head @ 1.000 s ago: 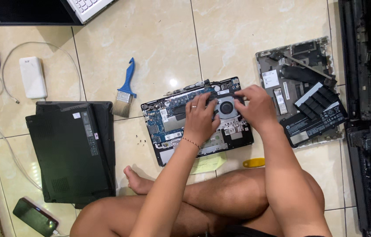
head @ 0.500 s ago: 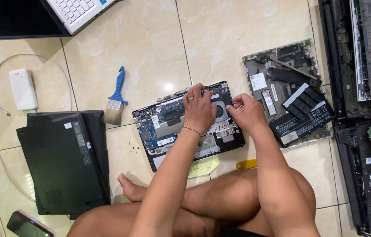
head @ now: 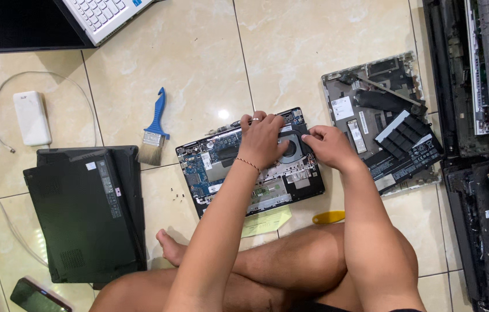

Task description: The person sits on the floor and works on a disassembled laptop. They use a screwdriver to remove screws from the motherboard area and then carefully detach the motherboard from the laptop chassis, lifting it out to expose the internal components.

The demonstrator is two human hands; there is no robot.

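Note:
An opened laptop base (head: 238,173) lies on the tiled floor in front of my crossed legs, its blue circuit board and round fan exposed. My left hand (head: 263,140) rests palm down on the middle of the board, fingers spread over its far edge beside the fan. My right hand (head: 326,145) is at the base's right edge next to the fan, fingers curled and pinched there. What the fingertips grip is hidden.
A blue-handled brush (head: 154,128) lies left of the base, a black laptop cover (head: 85,211) further left. Another dismantled laptop (head: 386,124) sits right. A yellow pry tool (head: 329,217), yellow paper (head: 267,221), small screws (head: 176,193), white power bank (head: 32,117) and phone (head: 39,297) lie around.
Both hands stayed on the opened base; my right hand shifted slightly toward its right edge by the fan. The camera view drifted, moving everything a little left.

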